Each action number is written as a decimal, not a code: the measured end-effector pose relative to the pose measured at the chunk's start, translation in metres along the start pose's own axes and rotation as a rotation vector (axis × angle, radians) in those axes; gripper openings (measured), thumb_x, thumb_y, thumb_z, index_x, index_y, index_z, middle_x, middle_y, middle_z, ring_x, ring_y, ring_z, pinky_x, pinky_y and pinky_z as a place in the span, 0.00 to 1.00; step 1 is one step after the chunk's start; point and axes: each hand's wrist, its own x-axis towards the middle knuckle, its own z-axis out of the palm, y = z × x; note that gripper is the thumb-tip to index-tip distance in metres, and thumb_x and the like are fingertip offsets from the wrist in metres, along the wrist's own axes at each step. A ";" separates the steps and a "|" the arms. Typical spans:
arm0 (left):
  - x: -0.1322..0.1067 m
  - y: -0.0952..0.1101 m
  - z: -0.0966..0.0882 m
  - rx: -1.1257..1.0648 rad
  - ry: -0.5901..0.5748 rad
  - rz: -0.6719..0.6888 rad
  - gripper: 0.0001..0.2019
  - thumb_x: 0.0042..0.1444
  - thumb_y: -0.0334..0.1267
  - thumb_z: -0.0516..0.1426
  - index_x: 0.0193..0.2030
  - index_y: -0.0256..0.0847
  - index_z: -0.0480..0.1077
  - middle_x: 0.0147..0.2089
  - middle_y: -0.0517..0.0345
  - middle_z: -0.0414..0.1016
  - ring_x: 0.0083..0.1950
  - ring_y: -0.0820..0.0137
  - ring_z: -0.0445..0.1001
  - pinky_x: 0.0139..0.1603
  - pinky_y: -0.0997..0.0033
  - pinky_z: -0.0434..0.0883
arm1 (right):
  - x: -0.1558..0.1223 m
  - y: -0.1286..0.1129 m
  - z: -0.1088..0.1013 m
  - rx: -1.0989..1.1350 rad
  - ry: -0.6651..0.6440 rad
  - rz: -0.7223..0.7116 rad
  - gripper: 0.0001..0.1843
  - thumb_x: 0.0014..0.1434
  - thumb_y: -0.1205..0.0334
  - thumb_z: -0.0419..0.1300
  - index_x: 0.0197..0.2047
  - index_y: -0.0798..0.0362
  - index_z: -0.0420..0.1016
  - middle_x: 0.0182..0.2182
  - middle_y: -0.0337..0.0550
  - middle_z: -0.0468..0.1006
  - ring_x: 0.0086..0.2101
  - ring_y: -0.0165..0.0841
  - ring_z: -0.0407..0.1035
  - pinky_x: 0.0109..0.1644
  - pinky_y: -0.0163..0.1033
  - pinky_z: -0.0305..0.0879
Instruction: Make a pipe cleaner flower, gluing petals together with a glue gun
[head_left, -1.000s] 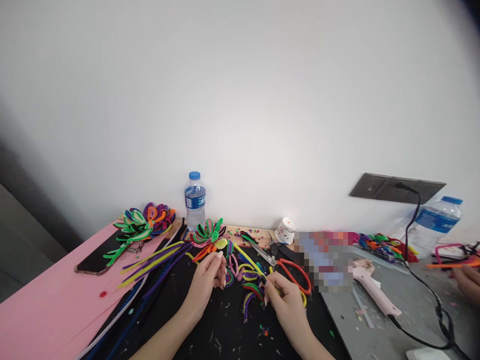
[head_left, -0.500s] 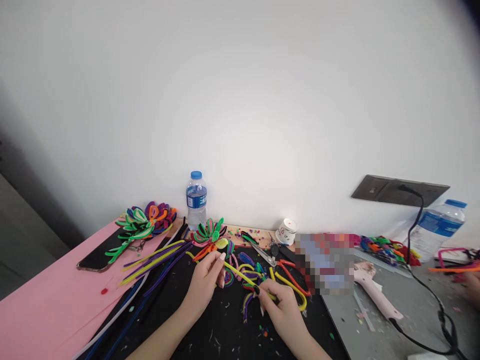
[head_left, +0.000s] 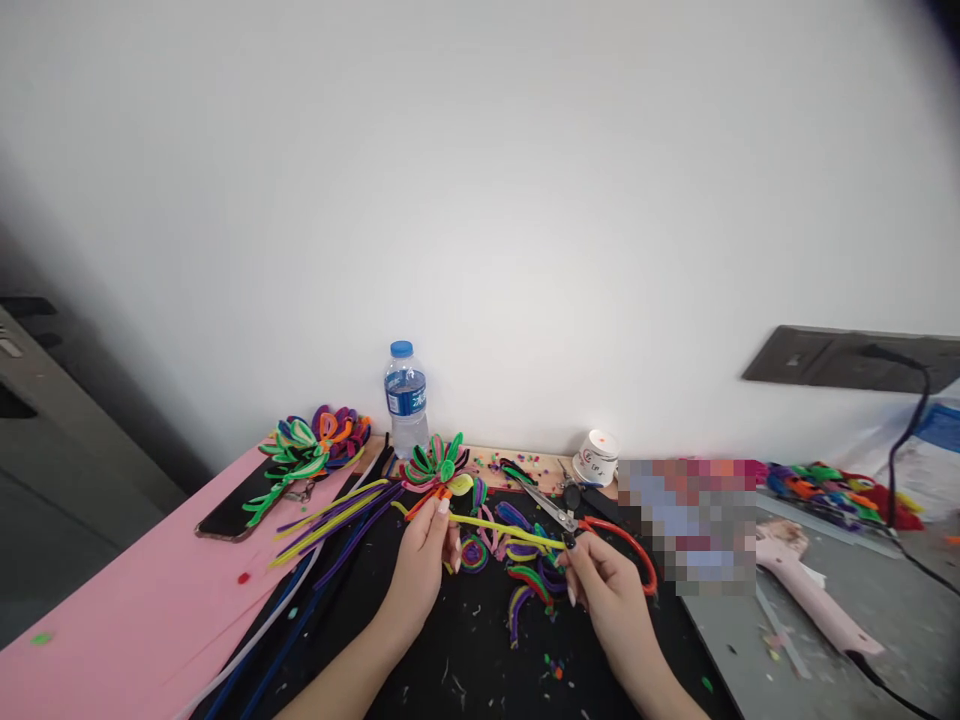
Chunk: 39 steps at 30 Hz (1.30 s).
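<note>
A yellow pipe cleaner (head_left: pixel 510 531) stretches nearly level between my two hands. My left hand (head_left: pixel 426 548) is closed, pinching its left end between thumb and fingers. At the other end, my right hand (head_left: pixel 600 580) pinches it near the dark-nailed thumb. Just behind my left hand lies a pipe-cleaner flower (head_left: pixel 436 465) with green, pink and black petals. Beneath the strand are curled pipe-cleaner pieces (head_left: pixel 529 575) in purple, green and yellow. Scissors (head_left: pixel 551 508) with red handles rest open-bladed behind my right hand, which partly covers the handle loops.
Loose pipe cleaners (head_left: pixel 337 520) lie to the left, near a phone (head_left: pixel 232 505) and a finished-looking bouquet (head_left: pixel 315 445). Against the wall stand a water bottle (head_left: pixel 406 400) and a paper cup (head_left: pixel 596 457). A pink glue gun (head_left: pixel 821 600) with its cord lies at right.
My right hand has moved right, away from my left, so a longer, flatter length of the yellow pipe cleaner shows. The view has turned slightly left.
</note>
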 end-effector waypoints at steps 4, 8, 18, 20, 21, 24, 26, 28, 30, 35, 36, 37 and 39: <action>0.001 0.002 -0.002 -0.042 0.065 -0.011 0.15 0.56 0.48 0.48 0.23 0.41 0.57 0.19 0.68 0.58 0.18 0.77 0.58 0.20 0.77 0.58 | 0.002 -0.005 -0.003 0.119 0.061 0.026 0.17 0.58 0.54 0.52 0.23 0.54 0.64 0.15 0.32 0.61 0.17 0.24 0.53 0.20 0.30 0.47; 0.001 0.005 -0.002 0.014 0.032 -0.046 0.16 0.55 0.49 0.49 0.22 0.41 0.57 0.18 0.68 0.58 0.18 0.76 0.57 0.19 0.77 0.58 | 0.004 -0.005 0.006 0.329 -0.022 0.093 0.13 0.49 0.57 0.63 0.36 0.53 0.69 0.23 0.36 0.70 0.17 0.22 0.57 0.15 0.27 0.49; 0.004 -0.008 0.002 0.139 -0.187 -0.123 0.20 0.50 0.55 0.51 0.19 0.43 0.53 0.14 0.69 0.57 0.14 0.77 0.55 0.17 0.76 0.56 | 0.015 0.004 0.022 0.889 -0.168 0.378 0.17 0.38 0.57 0.71 0.32 0.55 0.75 0.23 0.43 0.77 0.16 0.26 0.67 0.14 0.27 0.60; 0.003 -0.011 0.002 0.184 -0.224 -0.124 0.20 0.50 0.55 0.51 0.19 0.43 0.53 0.14 0.69 0.57 0.14 0.77 0.55 0.17 0.77 0.55 | 0.018 0.006 0.025 0.862 -0.185 0.372 0.18 0.38 0.55 0.70 0.32 0.56 0.75 0.21 0.42 0.77 0.14 0.24 0.66 0.14 0.27 0.60; 0.002 -0.012 0.003 0.210 -0.256 -0.126 0.20 0.51 0.55 0.50 0.19 0.43 0.53 0.13 0.69 0.56 0.14 0.77 0.55 0.16 0.77 0.55 | 0.019 0.007 0.027 0.828 -0.191 0.368 0.18 0.39 0.53 0.69 0.31 0.57 0.74 0.19 0.42 0.76 0.13 0.23 0.65 0.14 0.26 0.59; -0.002 -0.011 0.004 0.312 -0.320 -0.112 0.20 0.51 0.55 0.50 0.20 0.43 0.52 0.12 0.70 0.53 0.13 0.77 0.54 0.15 0.78 0.52 | 0.021 0.008 0.038 0.697 -0.215 0.348 0.21 0.41 0.48 0.67 0.28 0.59 0.71 0.16 0.39 0.74 0.10 0.20 0.61 0.11 0.24 0.54; -0.005 -0.009 0.006 0.346 -0.328 -0.078 0.19 0.52 0.53 0.50 0.20 0.43 0.52 0.13 0.70 0.53 0.13 0.77 0.55 0.15 0.78 0.52 | 0.020 0.007 0.046 0.597 -0.232 0.333 0.22 0.42 0.46 0.65 0.27 0.58 0.68 0.14 0.37 0.72 0.08 0.19 0.58 0.08 0.23 0.49; -0.008 -0.007 0.007 0.345 -0.341 -0.059 0.18 0.53 0.51 0.50 0.20 0.42 0.54 0.13 0.69 0.55 0.14 0.78 0.55 0.16 0.78 0.53 | 0.017 0.005 0.052 0.523 -0.224 0.321 0.23 0.42 0.44 0.64 0.24 0.57 0.65 0.11 0.33 0.69 0.06 0.18 0.54 0.07 0.22 0.42; -0.010 -0.004 0.009 0.286 -0.358 -0.073 0.17 0.53 0.49 0.51 0.21 0.41 0.55 0.13 0.69 0.57 0.15 0.78 0.57 0.17 0.78 0.54 | 0.014 0.004 0.055 0.507 -0.205 0.318 0.24 0.41 0.42 0.63 0.21 0.56 0.62 0.08 0.30 0.65 0.05 0.16 0.49 0.06 0.22 0.36; -0.012 0.006 0.011 -0.126 -0.540 -0.250 0.15 0.50 0.50 0.55 0.27 0.38 0.61 0.19 0.63 0.66 0.18 0.78 0.61 0.19 0.78 0.61 | 0.005 0.002 0.051 0.672 -0.235 0.347 0.21 0.45 0.47 0.62 0.20 0.55 0.61 0.08 0.32 0.66 0.04 0.16 0.47 0.06 0.24 0.34; -0.013 0.008 0.011 -0.179 -0.562 -0.256 0.14 0.48 0.47 0.58 0.30 0.38 0.63 0.22 0.62 0.67 0.20 0.78 0.63 0.20 0.78 0.62 | 0.002 0.000 0.048 0.714 -0.247 0.361 0.20 0.46 0.48 0.62 0.20 0.55 0.62 0.08 0.32 0.67 0.04 0.17 0.47 0.06 0.24 0.34; -0.014 0.011 0.012 -0.212 -0.580 -0.253 0.14 0.45 0.44 0.61 0.34 0.38 0.64 0.25 0.62 0.69 0.21 0.78 0.64 0.21 0.78 0.62 | 0.000 -0.002 0.046 0.747 -0.259 0.378 0.19 0.46 0.49 0.62 0.21 0.55 0.63 0.09 0.33 0.67 0.04 0.16 0.46 0.06 0.24 0.34; -0.017 0.014 0.012 -0.233 -0.626 -0.246 0.17 0.39 0.36 0.65 0.37 0.39 0.66 0.26 0.62 0.70 0.21 0.77 0.65 0.21 0.77 0.64 | -0.006 -0.008 0.043 0.777 -0.272 0.421 0.17 0.49 0.52 0.61 0.21 0.56 0.65 0.09 0.33 0.67 0.05 0.16 0.45 0.07 0.24 0.35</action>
